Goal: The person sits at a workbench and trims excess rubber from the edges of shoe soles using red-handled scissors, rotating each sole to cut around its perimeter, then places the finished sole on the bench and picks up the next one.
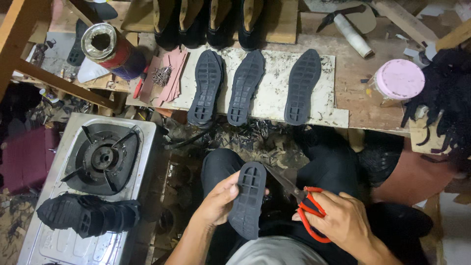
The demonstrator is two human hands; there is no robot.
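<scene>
My left hand (218, 201) grips a black rubber shoe sole (248, 198) at about 6 o'clock, over my lap, thumb wrapped on its near edge, fingers behind. My right hand (343, 221) is closed through the red handles of scissors (304, 206), blades pointing toward 10 o'clock and meeting the sole's right edge. Sole looks light, flexible but firm, probably bends if held by one end; best held mid-length along the edge, as now. It's dull black, with a grid of recessed cells showing and a rounded end up top. Three more soles (248, 88) lie tread-up on the table at 12 o'clock. Gas stove (103, 162) at 9 o'clock with a stack of soles (88, 216) on it. Pink-lidded jar (398, 81) at 2 o'clock.
</scene>
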